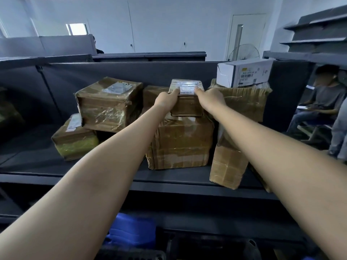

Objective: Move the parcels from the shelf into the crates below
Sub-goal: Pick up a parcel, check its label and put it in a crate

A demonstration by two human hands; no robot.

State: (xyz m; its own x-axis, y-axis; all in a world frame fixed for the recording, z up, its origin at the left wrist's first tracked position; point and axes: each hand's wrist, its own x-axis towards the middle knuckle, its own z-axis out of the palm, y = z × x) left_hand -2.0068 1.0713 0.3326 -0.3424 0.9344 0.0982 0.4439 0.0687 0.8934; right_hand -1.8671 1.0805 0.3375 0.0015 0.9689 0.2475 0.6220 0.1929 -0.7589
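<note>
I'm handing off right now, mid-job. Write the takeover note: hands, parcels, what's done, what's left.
Hands: left hand and right hand both grip the small parcel, which sits on the large centre box on the shelf.
Also shelved: taped box and yellow-taped box at left; tall box with white box on top at right.
Done: cannot tell; the dark crate below shows no inside.
Left: all six parcels.

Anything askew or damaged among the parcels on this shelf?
Yes. The crumpled carton at the right leans, its lower corner hanging past the shelf edge. The large taped box at the left sits tilted on a smaller parcel.
</note>
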